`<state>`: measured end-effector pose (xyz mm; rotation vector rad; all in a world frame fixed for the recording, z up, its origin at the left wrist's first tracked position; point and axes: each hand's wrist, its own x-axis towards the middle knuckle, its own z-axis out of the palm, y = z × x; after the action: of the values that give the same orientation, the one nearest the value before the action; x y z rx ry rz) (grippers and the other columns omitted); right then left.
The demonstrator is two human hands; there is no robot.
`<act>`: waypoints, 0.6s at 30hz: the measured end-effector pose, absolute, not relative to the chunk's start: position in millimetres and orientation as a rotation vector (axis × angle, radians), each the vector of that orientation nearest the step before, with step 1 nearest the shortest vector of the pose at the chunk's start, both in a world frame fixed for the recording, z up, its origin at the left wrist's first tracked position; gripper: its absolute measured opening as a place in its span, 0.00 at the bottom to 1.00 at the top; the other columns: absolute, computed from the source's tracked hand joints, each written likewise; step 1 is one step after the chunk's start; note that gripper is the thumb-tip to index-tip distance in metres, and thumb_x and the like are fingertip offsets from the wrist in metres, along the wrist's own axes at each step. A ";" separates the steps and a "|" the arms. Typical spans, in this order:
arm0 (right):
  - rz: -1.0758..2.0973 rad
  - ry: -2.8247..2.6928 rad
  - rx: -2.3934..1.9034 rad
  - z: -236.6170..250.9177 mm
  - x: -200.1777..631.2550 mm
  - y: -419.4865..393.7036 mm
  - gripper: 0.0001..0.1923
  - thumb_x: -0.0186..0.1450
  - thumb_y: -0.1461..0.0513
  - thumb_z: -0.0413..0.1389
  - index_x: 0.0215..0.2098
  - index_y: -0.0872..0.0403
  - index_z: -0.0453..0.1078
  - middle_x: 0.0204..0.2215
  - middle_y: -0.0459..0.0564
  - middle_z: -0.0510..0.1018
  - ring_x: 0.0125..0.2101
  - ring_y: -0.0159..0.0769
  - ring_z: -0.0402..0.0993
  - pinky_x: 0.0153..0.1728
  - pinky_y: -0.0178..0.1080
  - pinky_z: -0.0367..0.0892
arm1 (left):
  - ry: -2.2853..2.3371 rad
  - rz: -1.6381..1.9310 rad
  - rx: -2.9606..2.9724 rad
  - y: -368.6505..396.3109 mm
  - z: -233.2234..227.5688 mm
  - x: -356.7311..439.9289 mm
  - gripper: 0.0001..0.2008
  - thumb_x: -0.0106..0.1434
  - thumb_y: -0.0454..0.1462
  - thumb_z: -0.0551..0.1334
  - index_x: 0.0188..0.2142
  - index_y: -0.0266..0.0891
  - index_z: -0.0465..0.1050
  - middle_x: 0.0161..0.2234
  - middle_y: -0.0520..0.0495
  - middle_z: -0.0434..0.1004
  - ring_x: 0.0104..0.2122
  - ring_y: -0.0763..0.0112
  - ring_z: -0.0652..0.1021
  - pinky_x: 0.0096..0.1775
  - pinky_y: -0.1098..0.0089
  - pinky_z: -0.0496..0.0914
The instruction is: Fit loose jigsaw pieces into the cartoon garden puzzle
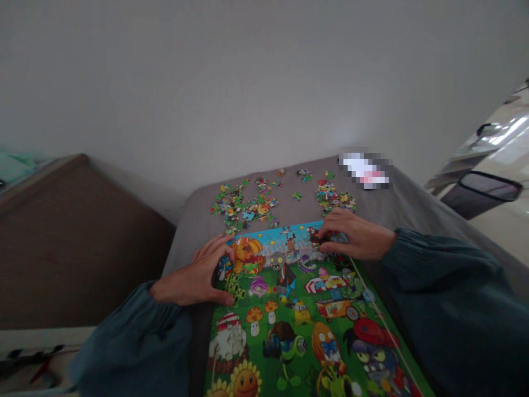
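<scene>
Brown wood of a headboard (61, 231) fills the left side, and next to it a grey table (194, 220) bears a colourful cartoon jigsaw puzzle (297, 309). At the puzzle's left edge the left hand (198, 278) rests with fingers curved and thumb spread, pressing the board and gripping nothing. Beyond lie loose puzzle pieces (248, 207), and at the upper right corner the right hand (355, 234) presses down, fingertips pinched around a dark piece (320, 238); a black bin (483, 193) stands far right.

A brown headboard (74, 242) stands at left; a black bin (483, 193) sits far right.
</scene>
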<state>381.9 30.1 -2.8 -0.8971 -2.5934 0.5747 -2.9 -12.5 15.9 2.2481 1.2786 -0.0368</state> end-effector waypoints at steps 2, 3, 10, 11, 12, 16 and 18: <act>0.572 -2.592 -0.909 -2.6 381.8 30.3 0.19 0.66 0.49 0.51 0.38 0.55 0.72 0.34 0.52 0.75 0.38 0.40 0.65 0.43 0.45 0.58 | 1.263 -0.027 2.260 -12.6 15.2 -5.8 0.33 0.45 0.57 0.68 0.45 0.45 0.62 0.66 0.42 0.46 0.65 0.48 0.46 0.61 0.44 0.49; 0.570 -2.588 -0.914 -2.7 381.7 30.3 0.18 0.66 0.49 0.52 0.38 0.55 0.72 0.34 0.51 0.75 0.38 0.40 0.65 0.43 0.45 0.58 | 1.263 -0.016 2.268 -12.1 15.7 -7.5 0.32 0.47 0.57 0.68 0.46 0.45 0.62 0.66 0.42 0.46 0.65 0.48 0.47 0.61 0.44 0.49; 0.528 -2.519 -0.920 -5.7 379.1 32.4 0.14 0.67 0.53 0.52 0.38 0.55 0.72 0.34 0.52 0.75 0.38 0.40 0.65 0.42 0.45 0.60 | 1.423 0.289 2.293 26.7 39.2 -12.5 0.18 0.66 0.51 0.52 0.47 0.45 0.68 0.53 0.47 0.70 0.54 0.59 0.69 0.55 0.58 0.64; 0.518 -2.512 -0.925 -6.1 378.6 33.0 0.14 0.67 0.53 0.51 0.37 0.55 0.72 0.33 0.52 0.75 0.38 0.40 0.66 0.42 0.45 0.60 | 1.447 0.318 2.286 36.6 42.0 -9.7 0.18 0.66 0.51 0.51 0.46 0.45 0.69 0.49 0.47 0.73 0.50 0.60 0.72 0.52 0.59 0.66; 0.509 -2.506 -0.932 -6.6 378.1 33.5 0.14 0.68 0.53 0.51 0.37 0.55 0.72 0.33 0.52 0.75 0.38 0.39 0.66 0.42 0.45 0.61 | 1.470 0.325 2.288 46.7 43.5 -5.5 0.19 0.65 0.51 0.51 0.46 0.43 0.70 0.47 0.46 0.74 0.47 0.60 0.73 0.49 0.60 0.68; 0.491 -2.464 -0.957 -9.7 376.6 35.2 0.15 0.69 0.54 0.49 0.36 0.55 0.72 0.32 0.51 0.75 0.37 0.38 0.66 0.42 0.44 0.61 | 1.473 0.231 2.432 80.4 33.8 21.4 0.19 0.64 0.49 0.53 0.45 0.40 0.72 0.44 0.43 0.75 0.46 0.58 0.73 0.49 0.60 0.67; 0.484 -2.444 -0.963 -12.0 376.1 35.9 0.15 0.69 0.55 0.48 0.36 0.55 0.72 0.32 0.52 0.75 0.37 0.38 0.67 0.42 0.43 0.62 | 1.495 0.230 2.510 90.7 24.5 38.3 0.20 0.64 0.50 0.54 0.45 0.39 0.72 0.44 0.42 0.74 0.46 0.58 0.73 0.49 0.59 0.65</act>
<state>376.1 35.9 -12.0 -0.9625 -2.4444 0.4842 38.3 90.7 24.5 2.5103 1.4952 0.2300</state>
